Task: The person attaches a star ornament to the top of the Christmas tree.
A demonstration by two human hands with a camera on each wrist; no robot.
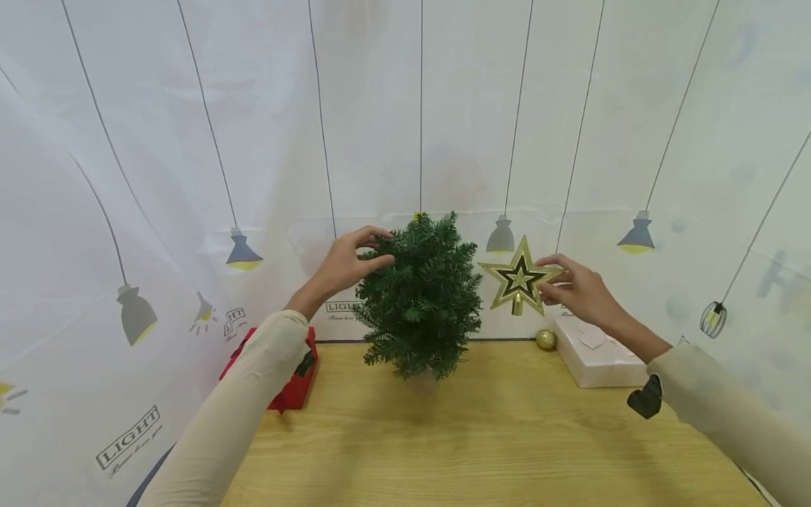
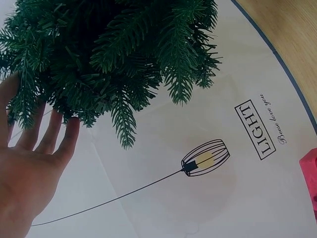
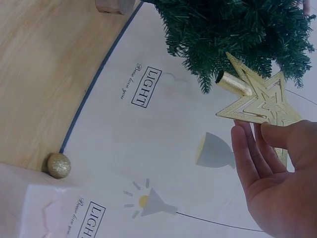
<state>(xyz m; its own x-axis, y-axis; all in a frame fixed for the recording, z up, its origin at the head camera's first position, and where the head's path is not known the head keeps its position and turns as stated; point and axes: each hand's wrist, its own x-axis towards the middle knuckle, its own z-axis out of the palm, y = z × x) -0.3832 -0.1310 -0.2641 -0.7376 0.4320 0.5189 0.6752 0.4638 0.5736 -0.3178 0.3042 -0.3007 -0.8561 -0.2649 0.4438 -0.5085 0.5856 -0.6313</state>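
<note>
A small artificial Christmas tree [image 1: 421, 303] stands upright on the wooden table. My left hand [image 1: 355, 260] is at its upper left side. In the left wrist view that hand's fingers [image 2: 49, 134] reach in among the green branches [image 2: 124, 54], loosely bent and spread, with some fingertips hidden by needles. Right of the tree, my right hand [image 1: 573, 285] pinches a gold star tree topper [image 1: 521, 278] by one point between thumb and fingers. Its short hollow tube [image 3: 234, 83] points down in the head view. The star is held up off the table, near the branches.
A red gift box [image 1: 304, 380] sits at the left, partly behind my left sleeve. At the right are a pink gift box [image 1: 598, 355] and a gold ball ornament [image 1: 545, 339]. A white backdrop [image 1: 380, 127] printed with lamps hangs behind the wooden table [image 1: 443, 443].
</note>
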